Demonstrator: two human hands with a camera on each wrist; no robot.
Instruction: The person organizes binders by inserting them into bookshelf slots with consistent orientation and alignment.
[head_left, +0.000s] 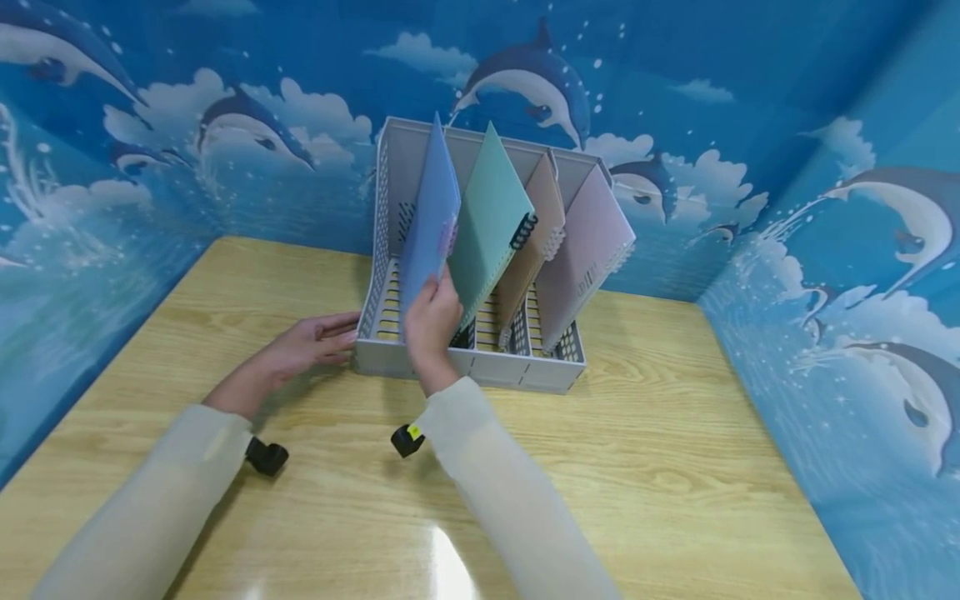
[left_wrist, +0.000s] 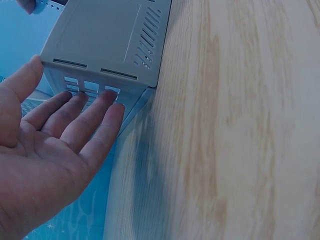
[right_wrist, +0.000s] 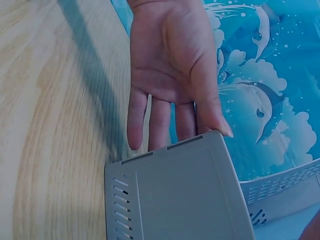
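Note:
My right hand [head_left: 433,321] grips the lower front edge of a blue spiral notebook [head_left: 429,208], which stands upright in the leftmost visible slot of a grey desk file rack [head_left: 495,372]. At the rack's left end, my left hand [head_left: 315,343] reaches in with its palm toward the perforated side. Its fingers are nearly straight and meet that side, while the thumb [right_wrist: 212,112] lies at the front corner in the right wrist view. A green notebook [head_left: 491,212], a brown notebook [head_left: 542,212] and a pink notebook [head_left: 588,246] stand to the right in the rack.
The rack rests on a wood-grain table [head_left: 660,467] near the back wall [head_left: 300,158], which carries a dolphin print. Another printed wall [head_left: 855,317] runs along the right side. Slotted dividers [head_left: 519,337] part the rack's compartments.

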